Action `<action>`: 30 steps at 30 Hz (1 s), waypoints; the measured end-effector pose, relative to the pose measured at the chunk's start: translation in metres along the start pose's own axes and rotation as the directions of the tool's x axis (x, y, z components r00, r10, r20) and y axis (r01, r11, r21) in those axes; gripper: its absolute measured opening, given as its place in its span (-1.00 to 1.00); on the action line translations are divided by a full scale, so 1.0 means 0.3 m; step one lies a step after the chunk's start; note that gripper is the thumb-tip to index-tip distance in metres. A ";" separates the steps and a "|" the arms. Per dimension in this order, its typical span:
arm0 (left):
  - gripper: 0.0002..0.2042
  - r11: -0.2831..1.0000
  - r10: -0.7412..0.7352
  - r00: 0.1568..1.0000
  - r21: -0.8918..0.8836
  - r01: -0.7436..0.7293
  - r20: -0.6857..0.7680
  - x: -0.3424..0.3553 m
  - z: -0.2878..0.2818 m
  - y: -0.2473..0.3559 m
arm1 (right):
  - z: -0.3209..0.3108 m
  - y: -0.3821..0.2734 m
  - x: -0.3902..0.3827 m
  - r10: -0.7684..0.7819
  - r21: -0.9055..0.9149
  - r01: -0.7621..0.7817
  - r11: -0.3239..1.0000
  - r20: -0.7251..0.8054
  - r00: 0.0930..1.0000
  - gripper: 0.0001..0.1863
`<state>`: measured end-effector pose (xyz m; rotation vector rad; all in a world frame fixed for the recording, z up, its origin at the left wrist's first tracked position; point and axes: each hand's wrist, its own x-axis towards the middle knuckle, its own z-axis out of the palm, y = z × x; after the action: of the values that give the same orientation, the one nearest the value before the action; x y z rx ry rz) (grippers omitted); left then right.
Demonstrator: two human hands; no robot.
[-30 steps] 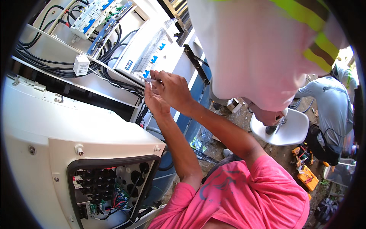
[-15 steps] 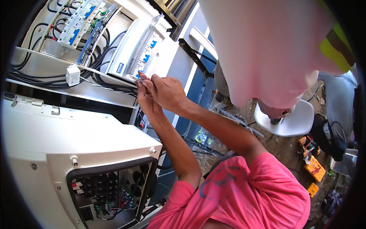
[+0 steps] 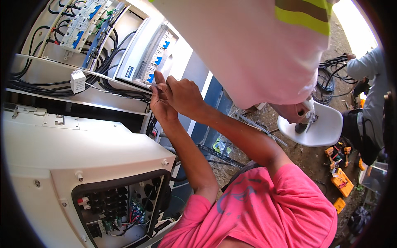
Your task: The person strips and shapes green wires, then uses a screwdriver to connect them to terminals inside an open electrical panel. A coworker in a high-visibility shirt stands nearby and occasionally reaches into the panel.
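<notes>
My left hand point(image 3: 163, 110) and my right hand point(image 3: 185, 96) meet fingertip to fingertip, both closed in a pinch. Whatever is between the fingers is small and mostly hidden, so I cannot make it out. Just beyond the fingertips stands the lower end of a white breaker panel point(image 3: 133, 54), its row of circuit breakers point(image 3: 158, 60) showing blue switches. A twisted black-and-white wire pair point(image 3: 111, 94) runs from a small white box point(image 3: 77, 81) toward my hands. Where its end lies is hidden. Black cables point(image 3: 45, 88) pass behind the box.
Below stands a white cabinet point(image 3: 99, 140) with a dark window over electronics. An open enclosure with breakers point(image 3: 80, 31) is upper left. Close on the right, a co-worker's pale garment point(image 3: 256, 53) hangs above a white chair point(image 3: 326, 128). Another person's sleeve point(image 3: 368, 64) is near coiled black cable point(image 3: 326, 84). Yellow tools point(image 3: 341, 182) lie on the ground.
The co-worker's pale garment has shifted left and now covers more of the panel's right side. Another person's arm and the coiled cable have come into view. My hands stay together, fingers slightly shifted.
</notes>
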<state>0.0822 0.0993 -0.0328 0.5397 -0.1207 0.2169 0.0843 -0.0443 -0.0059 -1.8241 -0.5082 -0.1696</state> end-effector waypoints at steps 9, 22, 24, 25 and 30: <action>-0.52 0.941 -0.070 0.988 0.338 0.020 0.136 0.043 -0.139 0.047 | 0.054 0.022 -0.021 -0.197 0.198 0.260 0.945 -0.288 0.937 -0.74; -0.62 0.965 0.011 0.995 0.262 0.015 -0.096 -0.004 -0.013 -0.009 | 0.006 0.043 -0.038 -0.161 0.024 0.165 0.986 -0.130 0.978 -0.66; -0.67 0.967 0.047 0.987 0.253 -0.007 -0.153 0.004 -0.025 -0.044 | -0.017 0.062 -0.053 -0.116 0.124 0.141 0.982 -0.186 0.976 -0.70; -0.68 0.957 0.041 0.992 0.291 -0.004 -0.122 0.016 -0.024 -0.069 | -0.034 0.077 -0.054 -0.076 0.207 0.122 0.971 -0.217 0.973 -0.72; -0.70 0.930 -0.063 0.997 0.359 0.077 -0.051 0.172 0.033 -0.212 | -0.099 0.158 0.022 -0.047 0.217 0.171 0.961 -0.481 0.875 -0.78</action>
<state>0.1467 0.0500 -0.0472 0.9051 -0.0229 0.1804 0.1144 -0.0813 -0.0358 -1.4340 -0.2691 -0.5880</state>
